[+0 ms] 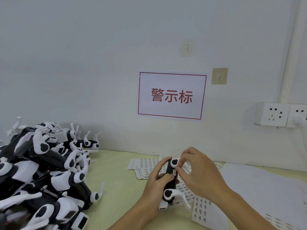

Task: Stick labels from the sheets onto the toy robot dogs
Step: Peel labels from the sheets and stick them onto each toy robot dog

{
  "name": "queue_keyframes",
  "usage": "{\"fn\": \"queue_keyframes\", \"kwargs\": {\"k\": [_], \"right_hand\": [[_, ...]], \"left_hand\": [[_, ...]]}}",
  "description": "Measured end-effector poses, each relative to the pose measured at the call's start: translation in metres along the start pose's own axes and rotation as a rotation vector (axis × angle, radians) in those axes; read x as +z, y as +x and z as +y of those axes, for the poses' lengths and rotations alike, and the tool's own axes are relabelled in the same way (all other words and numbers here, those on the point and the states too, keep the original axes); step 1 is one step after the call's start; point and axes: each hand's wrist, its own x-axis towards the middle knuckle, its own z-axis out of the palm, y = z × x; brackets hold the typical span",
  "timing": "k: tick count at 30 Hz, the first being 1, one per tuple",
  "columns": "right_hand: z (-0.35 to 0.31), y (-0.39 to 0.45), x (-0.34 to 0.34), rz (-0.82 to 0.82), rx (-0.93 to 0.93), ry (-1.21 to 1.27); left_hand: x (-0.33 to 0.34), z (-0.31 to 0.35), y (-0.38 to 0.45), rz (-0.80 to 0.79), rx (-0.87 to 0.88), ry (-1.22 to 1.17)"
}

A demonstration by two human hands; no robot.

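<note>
Step in hand: label placement on one toy robot dog (pixel 172 178), held just above the label sheets (pixel 146 165) at centre-right of the surface (pixel 116 180).

Left hand (pixel 156 181) wraps the dog's black body from the left, fingers curled round it. Right hand (pixel 197 171) comes in from the right, thumb and fingertips (pixel 178 169) pinched at a small white label (pixel 174 172) on the body's far half. Looks like it's being pressed down; can't tell if it is fully seated.

Orientation: long axis runs near-to-far, tilted slightly right at the far end. One white leg joint sits at the far end, another at the near end. A white block, probably the head, points toward the camera at the near end.

Next, my read: rub the label flat, check edges, then drop this dog aside and pull a fresh one from the pile of dogs (pixel 41 171) on the left. More sheets (pixel 202 211) lie near right, under the right forearm.

Wall behind carries a red-bordered sign (pixel 172 96) and a socket (pixel 274 114).
</note>
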Motion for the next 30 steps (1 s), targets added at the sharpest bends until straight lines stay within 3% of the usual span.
{"fn": "queue_keyframes", "kwargs": {"k": [30], "right_hand": [[-0.002, -0.001, -0.004, -0.045, -0.006, -0.037]], "left_hand": [[0.0001, 0.0011, -0.0008, -0.027, -0.008, -0.002]]}}
